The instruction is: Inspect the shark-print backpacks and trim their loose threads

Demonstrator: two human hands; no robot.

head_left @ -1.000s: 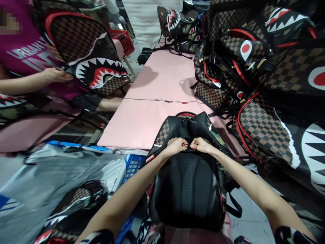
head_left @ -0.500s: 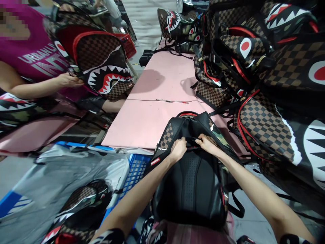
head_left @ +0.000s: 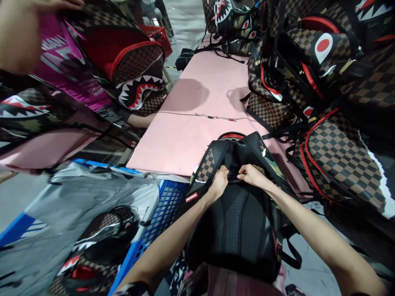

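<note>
A black backpack (head_left: 234,230) with brown check and camouflage trim leans against the table edge, its padded back panel facing me. Its shoulder straps spread apart near the top. My left hand (head_left: 218,181) is closed, pinching the black material at the upper edge of the back panel. Close by on the right, my right hand (head_left: 252,176) is closed too, thumb and fingertips together at the same dark seam or opening. Whether a small part such as a zipper pull sits in those fingers is too small to make out.
Shark-print backpacks (head_left: 321,49) are piled along the right of the pink table (head_left: 173,139). At left, a co-worker's arm (head_left: 18,37) reaches by an opened backpack (head_left: 138,70). Below stands a blue crate (head_left: 173,201) beside a grey-lined bin (head_left: 101,185) holding a backpack (head_left: 98,234).
My right hand has shifted slightly; the dark bit earlier at its fingertips no longer shows. The co-worker's arm has risen, and the bag there gapes wider. My view has turned a little left.
</note>
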